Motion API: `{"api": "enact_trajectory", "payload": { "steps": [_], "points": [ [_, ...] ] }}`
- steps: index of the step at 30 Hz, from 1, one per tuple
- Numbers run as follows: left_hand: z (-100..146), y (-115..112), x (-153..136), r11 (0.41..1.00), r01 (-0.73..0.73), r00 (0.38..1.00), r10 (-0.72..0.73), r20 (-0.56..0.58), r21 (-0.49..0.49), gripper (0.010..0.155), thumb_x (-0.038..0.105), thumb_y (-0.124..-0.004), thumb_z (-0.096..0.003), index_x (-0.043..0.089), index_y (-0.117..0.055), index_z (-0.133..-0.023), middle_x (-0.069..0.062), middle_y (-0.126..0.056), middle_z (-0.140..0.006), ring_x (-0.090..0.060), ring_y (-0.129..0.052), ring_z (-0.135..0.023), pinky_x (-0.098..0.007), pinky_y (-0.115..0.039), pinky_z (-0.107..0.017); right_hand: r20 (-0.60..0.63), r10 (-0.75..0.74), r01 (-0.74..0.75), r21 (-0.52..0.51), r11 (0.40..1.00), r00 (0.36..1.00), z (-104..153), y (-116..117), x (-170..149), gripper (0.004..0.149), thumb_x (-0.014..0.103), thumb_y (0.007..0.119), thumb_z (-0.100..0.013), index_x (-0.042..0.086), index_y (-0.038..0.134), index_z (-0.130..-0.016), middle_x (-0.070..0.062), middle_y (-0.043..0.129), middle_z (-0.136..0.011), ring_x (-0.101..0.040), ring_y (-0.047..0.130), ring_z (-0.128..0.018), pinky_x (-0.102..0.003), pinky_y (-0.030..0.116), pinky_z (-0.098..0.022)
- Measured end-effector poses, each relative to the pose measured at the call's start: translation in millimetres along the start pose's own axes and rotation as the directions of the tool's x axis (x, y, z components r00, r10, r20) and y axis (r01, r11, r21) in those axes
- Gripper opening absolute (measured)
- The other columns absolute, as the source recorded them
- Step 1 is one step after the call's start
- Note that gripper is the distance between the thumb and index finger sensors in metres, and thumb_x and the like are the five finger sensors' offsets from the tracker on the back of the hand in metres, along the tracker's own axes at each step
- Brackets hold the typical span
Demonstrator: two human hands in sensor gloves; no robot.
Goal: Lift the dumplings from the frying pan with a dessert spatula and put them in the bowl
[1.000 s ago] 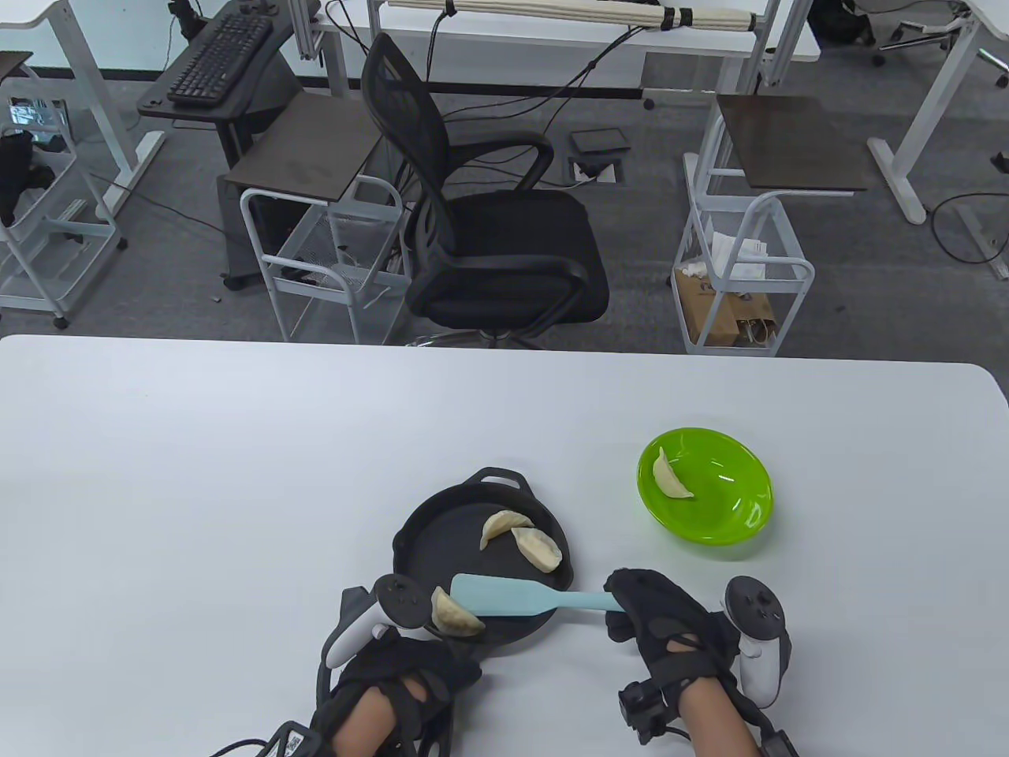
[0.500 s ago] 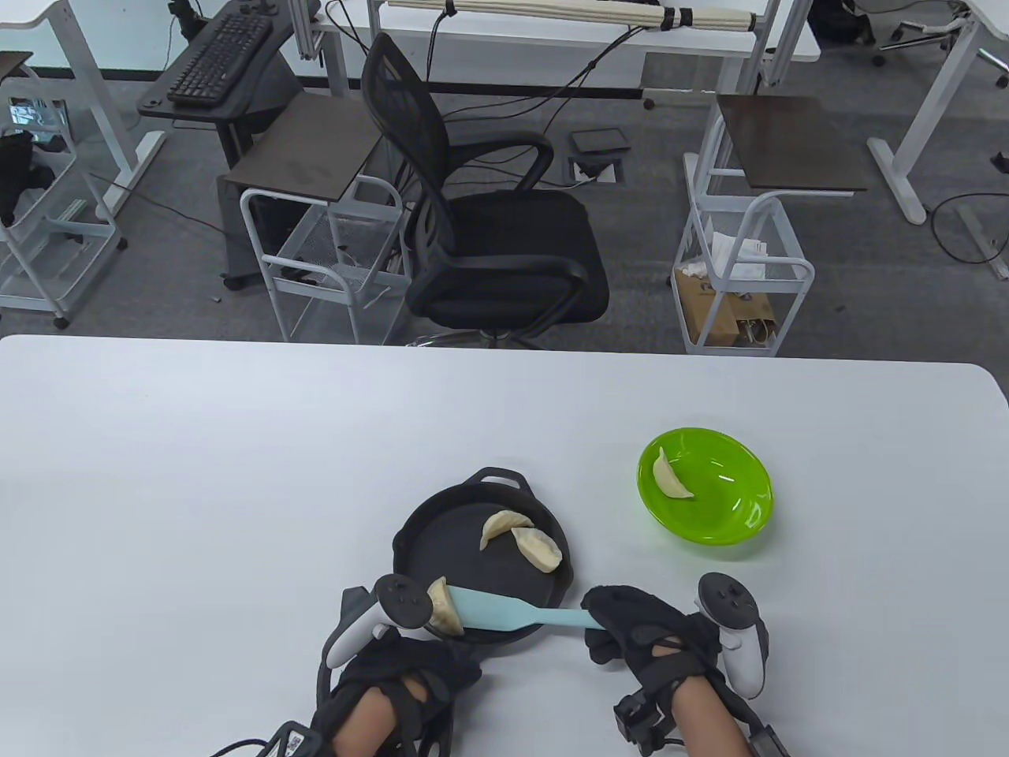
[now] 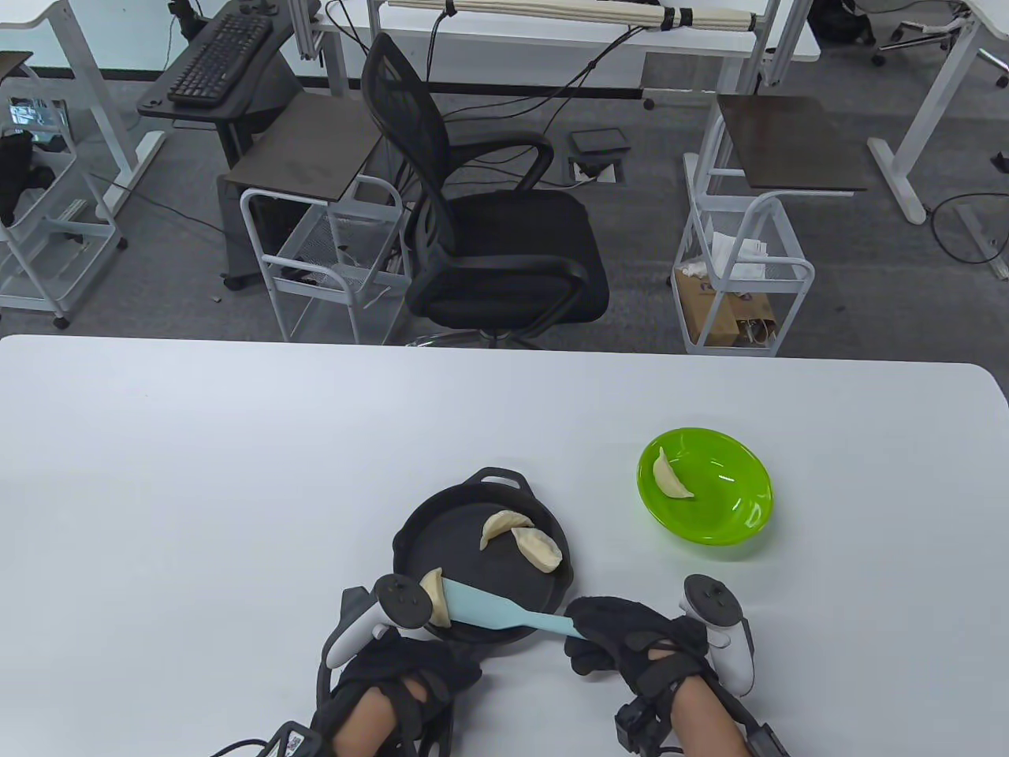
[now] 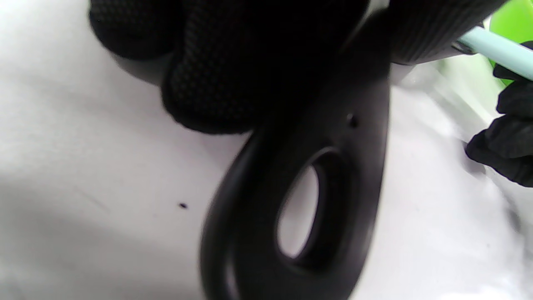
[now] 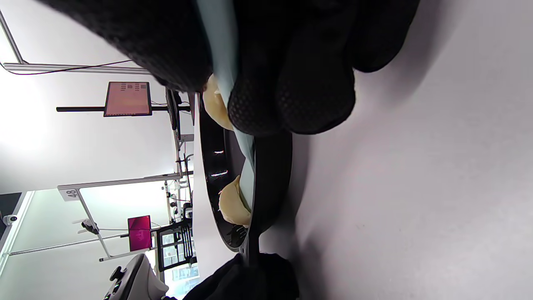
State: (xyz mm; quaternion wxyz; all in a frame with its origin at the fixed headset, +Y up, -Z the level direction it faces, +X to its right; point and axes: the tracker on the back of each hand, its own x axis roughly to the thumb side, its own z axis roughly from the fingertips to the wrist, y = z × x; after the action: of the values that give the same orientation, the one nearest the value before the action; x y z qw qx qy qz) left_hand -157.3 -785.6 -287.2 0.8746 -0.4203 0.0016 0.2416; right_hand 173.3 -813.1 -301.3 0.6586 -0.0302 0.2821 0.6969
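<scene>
Right hand [image 3: 631, 643]: fingers curling round the light-blue dessert spatula [image 3: 504, 613] handle.
Spatula blade: touching the nearest dumpling [image 3: 434, 607] inside the frying pan [image 3: 441, 536].
Left hand [image 3: 402, 678]: gripping the pan's handle [image 4: 300, 200].

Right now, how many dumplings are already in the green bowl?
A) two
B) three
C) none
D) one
D: the table view shows a single dumpling lying in the green bowl, while three others are in the frying pan, one of them against the tip of the spatula held by the right hand.
</scene>
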Motion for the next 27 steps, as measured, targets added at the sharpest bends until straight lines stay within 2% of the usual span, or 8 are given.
{"api": "enact_trajectory", "payload": {
  "steps": [19, 27],
  "points": [
    [-0.2, -0.2, -0.3, 1.000, -0.006, 1.000, 0.006, 0.001, 0.001, 0.063, 0.068, -0.073, -0.0468, 0.022, -0.072, -0.090, 0.006, -0.107, -0.057, -0.021, -0.103, -0.042, -0.046, -0.077, -0.047, -0.017, -0.148, 0.148, 0.003, 0.989, 0.989, 3.9, 2.0, -2.4, 0.051, 0.035, 0.076, -0.060, 0.007, 0.064, -0.101, -0.018, 0.085, -0.086, -0.041, 0.088, -0.069, -0.059, 0.059, -0.069],
    [-0.2, -0.2, -0.3, 1.000, -0.006, 1.000, 0.006, 0.001, 0.001, 0.063, 0.068, -0.073, -0.0469, 0.022, -0.071, -0.090, 0.005, -0.107, -0.057, -0.021, -0.103, -0.042, -0.046, -0.077, -0.047, 0.003, -0.143, 0.143, -0.025, 0.989, 0.990, 5.7, 3.1, -0.5, 0.052, 0.035, 0.075, -0.060, 0.008, 0.062, -0.102, -0.017, 0.083, -0.088, -0.041, 0.086, -0.072, -0.061, 0.057, -0.070]
  ]
}}
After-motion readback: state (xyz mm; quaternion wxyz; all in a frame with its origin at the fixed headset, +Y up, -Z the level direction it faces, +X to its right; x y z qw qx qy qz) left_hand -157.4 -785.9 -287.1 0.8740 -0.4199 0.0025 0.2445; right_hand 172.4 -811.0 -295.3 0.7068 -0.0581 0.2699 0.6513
